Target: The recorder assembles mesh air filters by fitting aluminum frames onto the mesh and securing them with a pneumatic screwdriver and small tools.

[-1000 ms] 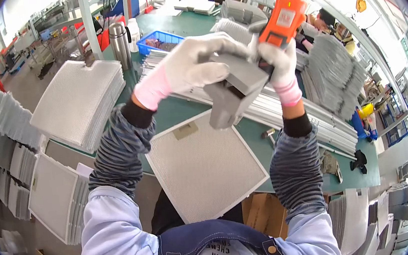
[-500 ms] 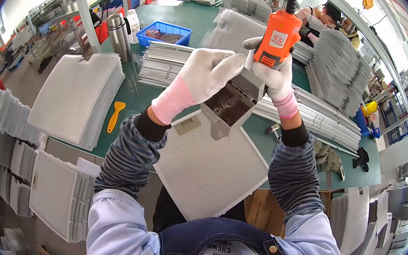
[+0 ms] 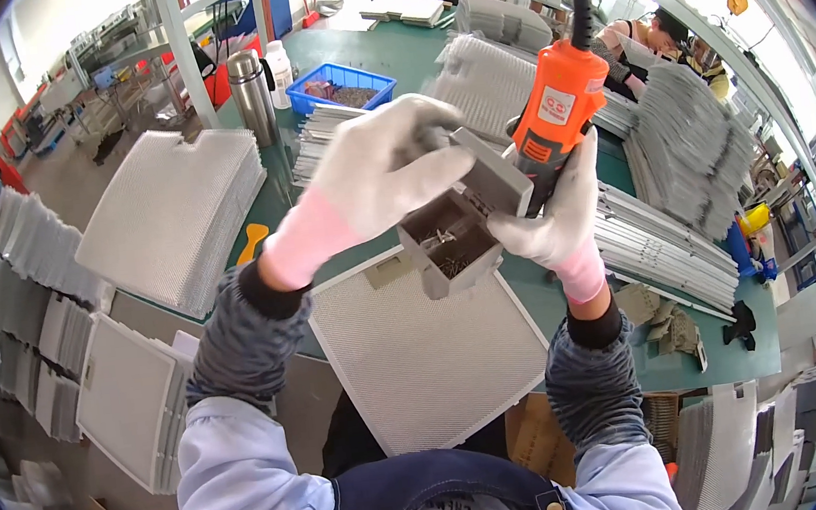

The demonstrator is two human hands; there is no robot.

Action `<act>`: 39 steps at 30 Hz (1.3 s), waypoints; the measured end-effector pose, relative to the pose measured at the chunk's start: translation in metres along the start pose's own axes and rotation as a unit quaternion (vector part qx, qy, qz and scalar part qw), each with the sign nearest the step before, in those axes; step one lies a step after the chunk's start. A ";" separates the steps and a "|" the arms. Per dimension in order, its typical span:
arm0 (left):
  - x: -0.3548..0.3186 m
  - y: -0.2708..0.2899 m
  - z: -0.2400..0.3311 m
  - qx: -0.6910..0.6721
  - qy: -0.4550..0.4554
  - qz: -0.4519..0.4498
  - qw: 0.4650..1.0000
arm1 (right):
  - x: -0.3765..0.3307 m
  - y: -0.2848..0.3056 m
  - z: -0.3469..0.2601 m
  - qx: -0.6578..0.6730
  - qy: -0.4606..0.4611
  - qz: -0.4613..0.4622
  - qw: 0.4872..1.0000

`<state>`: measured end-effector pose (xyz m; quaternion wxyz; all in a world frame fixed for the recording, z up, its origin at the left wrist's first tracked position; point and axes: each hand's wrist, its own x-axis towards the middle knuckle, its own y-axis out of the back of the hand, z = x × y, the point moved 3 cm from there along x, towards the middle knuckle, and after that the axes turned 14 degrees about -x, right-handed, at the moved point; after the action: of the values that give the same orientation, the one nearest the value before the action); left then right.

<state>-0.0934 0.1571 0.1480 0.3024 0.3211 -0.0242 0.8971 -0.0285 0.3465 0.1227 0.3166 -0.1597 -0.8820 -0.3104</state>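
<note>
"What is closest to the person?"

"A flat mesh panel [image 3: 429, 353]. It pokes out over the near edge of the green table [image 3: 732, 356]."

"And where is the grey box [image 3: 473, 276]?"

"It is up over the panel's far edge. Its lid [image 3: 495, 177] is up, and little metal bits [image 3: 441, 238] sit inside. They are too small for me to name."

"What is each hand doing?"

"The left hand [image 3: 374, 173] is bent, with its thumb by the lid. It is blurry, so I can't tell if it pinches. The right hand [image 3: 560, 222] is wrapped around the orange tool [image 3: 561, 96], and its thumb is on the box."

"So which step is this?"

"I think it is the box step, with the lid tipped up."

"What does the next move need?"

"A steady right hand, I guess, as it has two things to mind. If the box tips, the bits could spill."

"What is farther off?"

"A metal flask [image 3: 253, 101] by the table's left edge, and a blue tub [image 3: 382, 95] to its right."
</note>
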 end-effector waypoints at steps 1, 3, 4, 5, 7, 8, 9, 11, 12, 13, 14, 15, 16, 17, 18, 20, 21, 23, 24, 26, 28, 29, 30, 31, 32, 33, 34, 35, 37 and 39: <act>-0.007 0.010 0.008 0.007 0.058 -0.021 0.998 | 0.000 -0.002 -0.004 0.005 0.000 0.003 1.000; -0.016 0.013 0.029 0.142 -0.038 -0.143 0.979 | 0.001 -0.006 -0.011 0.005 -0.029 -0.016 0.999; -0.018 0.009 0.038 0.210 0.070 -0.182 0.958 | 0.002 -0.007 -0.009 0.002 -0.010 -0.012 1.000; -0.020 0.006 0.037 0.250 0.023 -0.189 0.949 | 0.000 -0.007 -0.008 0.005 -0.013 -0.012 1.000; -0.020 0.001 0.039 0.328 -0.007 -0.217 0.920 | 0.000 -0.010 -0.008 -0.002 -0.004 -0.007 1.000; -0.018 0.000 0.040 0.330 -0.003 -0.216 0.919 | 0.000 -0.011 -0.007 -0.009 0.020 -0.003 1.000; -0.015 -0.001 0.039 0.355 0.022 -0.259 0.898 | -0.001 -0.012 -0.007 -0.005 0.019 -0.005 1.000; -0.013 0.002 0.035 0.378 0.050 -0.300 0.874 | -0.002 -0.013 -0.010 0.008 -0.007 -0.024 1.000; -0.013 0.001 0.034 0.389 -0.011 -0.341 0.856 | -0.002 -0.013 -0.009 0.002 0.016 -0.008 1.000; -0.015 -0.001 0.035 0.397 -0.073 -0.379 0.833 | -0.002 -0.013 -0.009 0.002 0.015 -0.008 1.000; -0.015 -0.002 0.036 0.396 -0.073 -0.380 0.833 | -0.002 -0.013 -0.011 0.002 0.018 -0.002 1.000; -0.018 -0.006 0.037 0.444 -0.110 -0.389 0.800 | -0.002 -0.014 -0.011 0.001 0.021 0.003 1.000; -0.020 -0.010 0.039 0.489 -0.148 -0.396 0.763 | -0.003 -0.015 -0.012 0.000 0.020 0.003 1.000; -0.021 -0.015 0.043 0.488 -0.147 -0.397 0.763 | -0.004 -0.015 -0.013 0.018 0.009 0.014 1.000; -0.019 -0.019 0.046 0.504 -0.058 -0.377 0.775 | -0.005 -0.014 -0.013 0.034 0.000 0.025 0.999; -0.018 -0.017 0.040 0.514 0.031 -0.354 0.781 | -0.007 -0.011 -0.018 0.028 0.000 0.019 0.999; -0.021 -0.013 0.038 0.501 -0.007 -0.347 0.793 | -0.007 -0.011 -0.020 0.026 0.002 0.012 1.000; -0.021 -0.007 0.036 0.488 -0.044 -0.340 0.803 | -0.005 -0.013 -0.020 0.046 0.016 0.012 0.999; -0.017 -0.006 0.038 0.499 -0.106 -0.328 0.795 | -0.003 -0.014 -0.019 0.063 0.031 0.012 0.997; -0.016 -0.004 0.040 0.463 -0.144 -0.342 0.805 | 0.000 -0.015 -0.008 0.078 0.064 -0.011 0.995; -0.016 -0.002 0.038 0.416 -0.131 -0.336 0.835 | 0.003 -0.014 -0.001 0.090 0.097 -0.036 0.991; -0.017 -0.002 0.037 0.368 -0.119 -0.330 0.861 | 0.004 -0.012 0.001 0.079 0.103 -0.045 0.990; -0.018 -0.002 0.036 0.366 -0.120 -0.328 0.863 | 0.005 -0.011 0.003 0.068 0.109 -0.055 0.990; -0.018 0.000 0.034 0.318 -0.081 -0.309 0.893 | 0.006 -0.011 0.005 0.065 0.109 -0.057 0.990; -0.018 0.001 0.032 0.268 -0.043 -0.288 0.918 | 0.008 -0.011 0.007 0.070 0.108 -0.062 0.990; -0.019 0.001 0.032 0.265 -0.045 -0.286 0.920 | 0.008 -0.011 0.008 0.074 0.107 -0.067 0.989; -0.020 0.002 0.032 0.245 -0.015 -0.271 0.931 | 0.008 -0.012 0.007 0.071 0.107 -0.069 0.989; -0.021 0.003 0.031 0.225 0.015 -0.255 0.940 | 0.009 -0.013 0.006 0.089 0.099 -0.061 0.989; -0.024 0.006 0.032 0.206 0.011 -0.235 0.950 | 0.008 -0.013 0.005 0.104 0.093 -0.052 0.989; -0.029 0.009 0.033 0.188 0.009 -0.214 0.959 | 0.008 -0.010 0.005 0.052 0.097 -0.044 0.993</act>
<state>-0.0625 0.1272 0.1583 0.4215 0.3619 0.2165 0.8028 -0.0416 0.3427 0.1200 0.3943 -0.0733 -0.8685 -0.2915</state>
